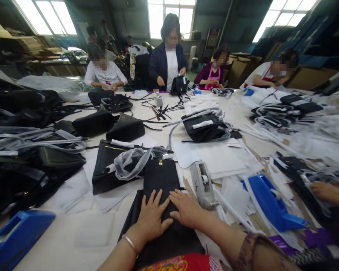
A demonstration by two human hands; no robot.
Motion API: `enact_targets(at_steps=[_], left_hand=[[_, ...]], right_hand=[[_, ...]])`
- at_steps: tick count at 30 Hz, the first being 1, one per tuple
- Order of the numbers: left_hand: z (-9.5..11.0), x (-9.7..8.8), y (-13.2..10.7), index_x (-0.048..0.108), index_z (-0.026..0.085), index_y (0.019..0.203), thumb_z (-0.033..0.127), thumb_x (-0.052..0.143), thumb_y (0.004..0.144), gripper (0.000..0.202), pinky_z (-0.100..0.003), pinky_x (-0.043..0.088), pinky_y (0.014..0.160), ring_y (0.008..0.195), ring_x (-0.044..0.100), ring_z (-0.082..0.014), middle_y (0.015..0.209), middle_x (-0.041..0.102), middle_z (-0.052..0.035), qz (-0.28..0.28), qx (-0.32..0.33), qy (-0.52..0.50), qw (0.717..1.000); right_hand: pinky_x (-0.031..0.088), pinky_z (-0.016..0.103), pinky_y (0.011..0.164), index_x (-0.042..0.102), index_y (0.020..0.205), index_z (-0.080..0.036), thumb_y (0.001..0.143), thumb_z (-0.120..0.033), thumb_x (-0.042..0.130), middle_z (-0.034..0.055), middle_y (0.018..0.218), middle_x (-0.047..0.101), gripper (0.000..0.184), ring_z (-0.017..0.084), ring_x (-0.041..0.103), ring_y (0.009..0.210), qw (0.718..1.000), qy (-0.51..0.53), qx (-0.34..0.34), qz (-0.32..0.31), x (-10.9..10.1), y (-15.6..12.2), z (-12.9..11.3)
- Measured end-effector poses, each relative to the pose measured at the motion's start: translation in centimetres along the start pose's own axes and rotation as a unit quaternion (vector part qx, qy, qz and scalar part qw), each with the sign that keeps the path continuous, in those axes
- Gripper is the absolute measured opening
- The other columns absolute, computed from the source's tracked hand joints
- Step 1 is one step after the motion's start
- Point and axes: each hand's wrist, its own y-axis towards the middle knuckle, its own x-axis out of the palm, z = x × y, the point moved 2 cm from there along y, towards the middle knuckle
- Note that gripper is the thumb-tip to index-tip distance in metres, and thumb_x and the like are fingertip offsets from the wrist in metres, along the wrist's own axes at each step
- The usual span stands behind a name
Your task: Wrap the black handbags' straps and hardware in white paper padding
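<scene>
One black bag (175, 237) beneath the left fingers (150, 200), wide apart, and the right fingers (177, 196), slightly apart

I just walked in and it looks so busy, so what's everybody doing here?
The person's left hand and right hand are lying flat on a black bag on the table. Neither hand is gripping anything. Just past them is another bag, and a grey tape dispenser is to the right. Across the table, a co-worker in a dark jacket is handling a small black bag.
</scene>
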Motion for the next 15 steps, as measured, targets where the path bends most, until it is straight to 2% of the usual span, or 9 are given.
enact_targets(at_steps=[3,5,8,10,12,15], left_hand=[[0.3,-0.5,0.1,0.03,0.041,0.15,0.067,0.058,0.078,0.081,-0.071,-0.001,0.11,0.148,0.006,-0.0411,0.161,0.017,-0.0091,-0.026,-0.01,0.008,1.0],[0.4,-0.9,0.1,0.029,0.041,0.15,0.067,0.058,0.078,0.082,-0.07,-0.001,0.111,0.148,0.004,-0.0398,0.162,0.015,-0.0082,-0.036,-0.017,0.013,0.999],[0.6,-1.4,0.2,0.028,0.043,0.15,0.065,0.059,0.077,0.082,-0.068,-0.001,0.112,0.148,0.003,-0.0381,0.162,0.014,-0.0069,-0.044,-0.027,0.017,0.998],[0.5,-1.6,0.3,0.027,0.043,0.15,0.064,0.06,0.077,0.082,-0.067,-0.001,0.113,0.148,0.003,-0.0372,0.162,0.013,-0.0068,-0.049,-0.032,0.016,0.998],[0.2,-1.6,0.4,0.027,0.044,0.149,0.063,0.061,0.076,0.083,-0.067,0.0,0.113,0.148,0.003,-0.0366,0.162,0.012,-0.0065,-0.055,-0.035,0.011,0.998],[-0.2,-1.5,0.6,0.025,0.047,0.149,0.06,0.063,0.076,0.084,-0.067,-0.001,0.113,0.148,0.002,-0.0356,0.162,0.009,-0.0045,-0.057,-0.036,0.001,0.998]], right_hand=[[0.041,0.035,0.104,0.063,0.123,-0.018,0.089,-0.031,0.056,0.0097,0.126,0.064,0.038,0.023,0.057,0.119,0.999,-0.013,0.003,0.037,-3.9,2.6,2.0],[0.042,0.032,0.102,0.065,0.12,-0.018,0.09,-0.028,0.055,0.0094,0.123,0.065,0.033,0.022,0.059,0.115,0.995,-0.072,0.042,0.054,-7.0,5.5,4.2],[0.046,0.037,0.098,0.066,0.118,-0.016,0.09,-0.027,0.055,0.0144,0.12,0.066,0.031,0.026,0.06,0.114,0.977,-0.18,0.118,0.007,-10.2,10.4,8.1],[0.049,0.039,0.091,0.068,0.111,-0.01,0.089,-0.021,0.058,0.0201,0.114,0.067,0.028,0.03,0.063,0.109,0.965,-0.211,0.155,-0.023,-10.7,13.3,10.3],[0.051,0.04,0.088,0.069,0.107,-0.005,0.088,-0.014,0.056,0.0238,0.11,0.067,0.025,0.031,0.065,0.105,0.956,-0.23,0.175,-0.041,-10.1,15.6,11.8],[0.051,0.041,0.09,0.066,0.11,-0.005,0.093,-0.017,0.054,0.0207,0.116,0.064,0.024,0.027,0.063,0.107,0.95,-0.252,0.173,-0.059,-8.5,17.7,13.0]])
